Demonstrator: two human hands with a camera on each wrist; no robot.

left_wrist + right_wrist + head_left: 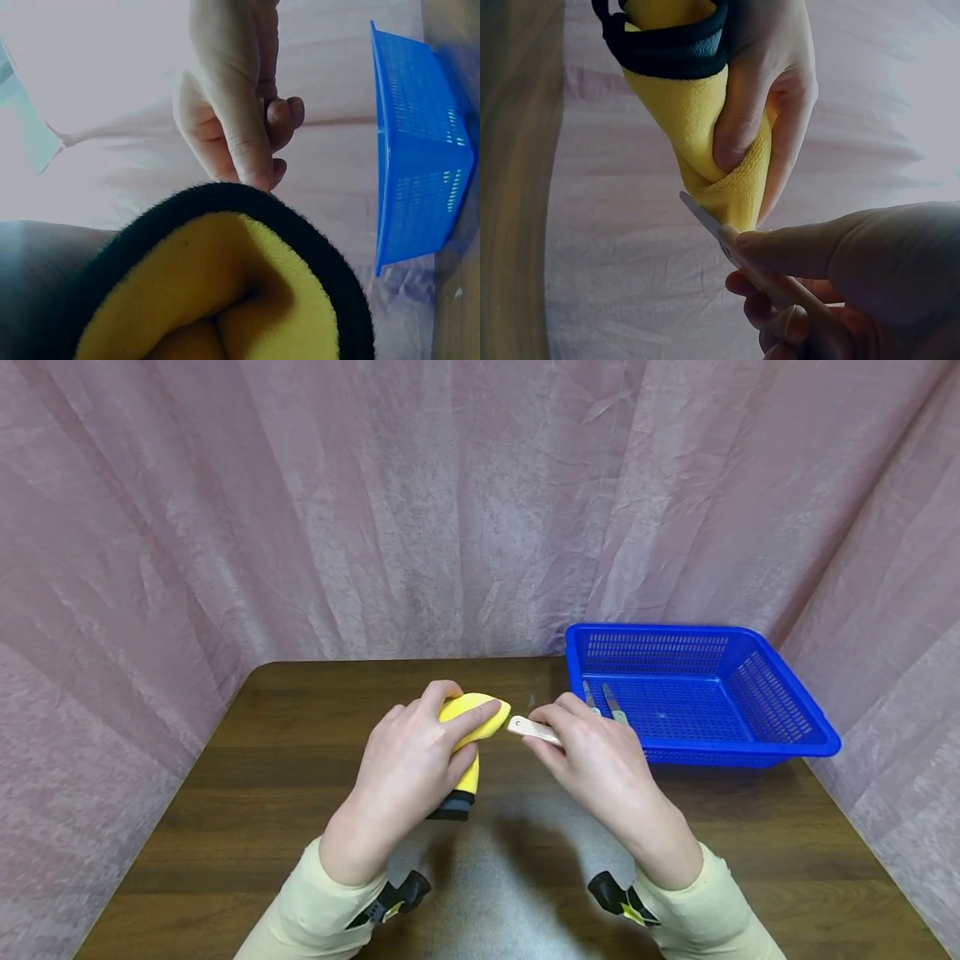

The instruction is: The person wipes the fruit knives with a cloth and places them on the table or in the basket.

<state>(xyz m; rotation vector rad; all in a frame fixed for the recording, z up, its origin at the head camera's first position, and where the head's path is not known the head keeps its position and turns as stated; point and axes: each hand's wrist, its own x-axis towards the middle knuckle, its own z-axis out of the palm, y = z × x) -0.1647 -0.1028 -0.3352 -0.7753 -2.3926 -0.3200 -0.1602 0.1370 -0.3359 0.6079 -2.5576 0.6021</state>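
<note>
Over the table's middle, my left hand [412,752] grips a yellow cloth [467,706] with dark edging. The cloth is bunched, and the right wrist view shows the thumb pressing into its folds. My right hand [603,760] pinches a small knife [534,730] by its pale handle. A short grey blade [699,211] points toward the cloth in the right wrist view; from the head it cannot be seen. In the left wrist view the cloth's dark rim [232,196] fills the bottom, below the right hand, and the knife is hidden.
A blue plastic basket [705,752] stands on the table's right, beyond my right hand. Two knives [613,702] lie at its left side, partly hidden by that hand. Pink curtains [420,510] hang behind the wooden table [247,827] and at its sides.
</note>
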